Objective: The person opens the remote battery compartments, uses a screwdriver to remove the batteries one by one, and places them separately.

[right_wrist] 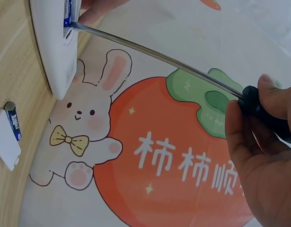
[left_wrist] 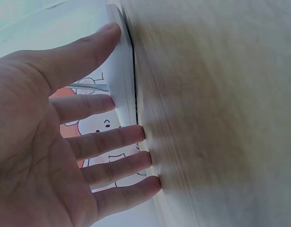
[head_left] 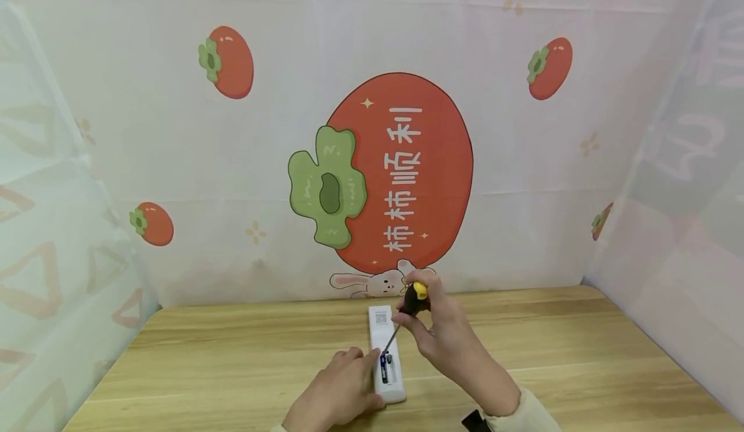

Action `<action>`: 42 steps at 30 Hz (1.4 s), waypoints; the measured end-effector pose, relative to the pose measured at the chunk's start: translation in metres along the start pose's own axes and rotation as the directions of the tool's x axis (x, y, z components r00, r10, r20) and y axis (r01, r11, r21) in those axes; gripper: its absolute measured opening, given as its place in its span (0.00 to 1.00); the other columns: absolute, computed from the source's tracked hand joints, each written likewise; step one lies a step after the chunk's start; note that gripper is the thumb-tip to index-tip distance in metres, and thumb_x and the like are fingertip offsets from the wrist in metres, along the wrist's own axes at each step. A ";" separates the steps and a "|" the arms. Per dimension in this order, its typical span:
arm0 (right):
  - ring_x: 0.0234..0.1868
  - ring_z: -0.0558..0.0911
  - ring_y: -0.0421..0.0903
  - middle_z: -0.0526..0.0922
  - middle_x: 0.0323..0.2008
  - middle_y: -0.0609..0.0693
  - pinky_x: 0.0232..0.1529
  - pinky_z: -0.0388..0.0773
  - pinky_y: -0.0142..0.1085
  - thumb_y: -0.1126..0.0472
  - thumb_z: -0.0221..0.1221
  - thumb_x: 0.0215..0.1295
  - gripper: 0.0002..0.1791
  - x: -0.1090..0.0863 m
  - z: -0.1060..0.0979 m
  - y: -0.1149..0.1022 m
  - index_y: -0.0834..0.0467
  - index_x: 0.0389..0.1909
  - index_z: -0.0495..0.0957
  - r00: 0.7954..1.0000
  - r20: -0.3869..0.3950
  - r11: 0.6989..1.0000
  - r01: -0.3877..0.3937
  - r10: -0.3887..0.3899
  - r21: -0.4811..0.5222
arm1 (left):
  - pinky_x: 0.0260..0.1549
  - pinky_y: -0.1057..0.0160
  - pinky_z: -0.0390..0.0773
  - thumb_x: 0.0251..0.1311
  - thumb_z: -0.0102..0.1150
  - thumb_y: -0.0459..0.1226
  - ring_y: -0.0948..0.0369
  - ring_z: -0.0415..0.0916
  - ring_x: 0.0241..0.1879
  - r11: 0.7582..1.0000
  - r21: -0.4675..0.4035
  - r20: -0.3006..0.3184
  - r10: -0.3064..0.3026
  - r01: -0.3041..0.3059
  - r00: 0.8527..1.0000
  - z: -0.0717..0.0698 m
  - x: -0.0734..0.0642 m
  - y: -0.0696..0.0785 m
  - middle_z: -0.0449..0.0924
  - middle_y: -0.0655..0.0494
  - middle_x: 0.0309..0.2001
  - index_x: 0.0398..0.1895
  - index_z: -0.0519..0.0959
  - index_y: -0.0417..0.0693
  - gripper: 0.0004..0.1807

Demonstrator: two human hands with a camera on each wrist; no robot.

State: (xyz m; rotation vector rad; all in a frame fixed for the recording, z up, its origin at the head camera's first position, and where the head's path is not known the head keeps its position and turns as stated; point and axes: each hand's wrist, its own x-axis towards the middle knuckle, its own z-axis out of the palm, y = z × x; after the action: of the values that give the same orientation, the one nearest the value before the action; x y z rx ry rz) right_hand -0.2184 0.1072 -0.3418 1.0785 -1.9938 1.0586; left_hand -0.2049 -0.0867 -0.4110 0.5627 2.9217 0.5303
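A white remote control lies back side up on the table, its battery compartment uncovered. One blue battery sits in the left part of the compartment. My left hand lies along the remote's left side, fingers straight, with thumb and index fingertip touching it in the left wrist view. My right hand grips the black and yellow handle of a screwdriver. The screwdriver slants down, its flat tip at the battery's far end. In the right wrist view, a loose battery lies beside a white battery cover.
The wooden table ends at a printed cloth backdrop with persimmon and rabbit drawings. Cloth walls stand on the left and right. A black strap is near the right sleeve.
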 end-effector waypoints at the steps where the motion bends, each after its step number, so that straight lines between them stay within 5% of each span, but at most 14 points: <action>1: 0.35 0.83 0.39 0.82 0.34 0.48 0.39 0.85 0.31 0.76 0.71 0.53 0.37 0.000 0.000 0.000 0.61 0.60 0.62 1.000 0.009 1.000 -0.009 0.009 -0.006 | 0.45 0.52 0.80 0.51 0.78 0.51 0.56 0.71 0.40 1.000 0.002 0.000 0.000 0.000 1.000 0.000 0.000 0.000 0.78 0.51 0.45 0.65 0.78 0.45 0.39; 13: 0.33 0.82 0.39 0.79 0.34 0.47 0.38 0.84 0.32 0.72 0.71 0.56 0.38 0.017 0.005 0.001 0.59 0.62 0.60 0.993 0.100 0.997 -0.052 0.057 -0.054 | 0.49 0.48 0.81 0.51 0.77 0.51 0.53 0.74 0.44 1.000 0.008 0.002 0.002 -0.002 1.000 0.001 0.000 -0.002 0.79 0.49 0.49 0.65 0.78 0.47 0.38; 27: 0.32 0.84 0.43 0.82 0.33 0.49 0.35 0.84 0.33 0.68 0.70 0.60 0.38 0.041 0.005 0.014 0.54 0.65 0.58 0.963 0.177 0.979 -0.195 0.202 -0.055 | 0.50 0.46 0.80 0.52 0.77 0.51 0.51 0.75 0.45 1.000 -0.003 0.018 -0.010 0.010 1.000 0.001 0.003 -0.002 0.79 0.46 0.51 0.65 0.78 0.47 0.38; 42: 0.32 0.84 0.42 0.84 0.34 0.51 0.33 0.82 0.33 0.68 0.69 0.62 0.39 0.052 0.005 0.025 0.54 0.67 0.56 0.940 0.200 0.961 -0.269 0.276 -0.064 | 0.48 0.48 0.81 0.51 0.78 0.51 0.53 0.74 0.43 1.000 -0.007 0.016 -0.024 0.024 1.000 0.000 0.002 0.001 0.79 0.48 0.49 0.64 0.78 0.48 0.38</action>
State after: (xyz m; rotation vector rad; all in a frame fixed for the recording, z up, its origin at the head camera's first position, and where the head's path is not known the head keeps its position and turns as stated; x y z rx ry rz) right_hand -0.2647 0.0928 -0.3111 0.9436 -2.3741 1.0812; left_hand -0.2062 -0.0853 -0.4107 0.5279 2.9067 0.5301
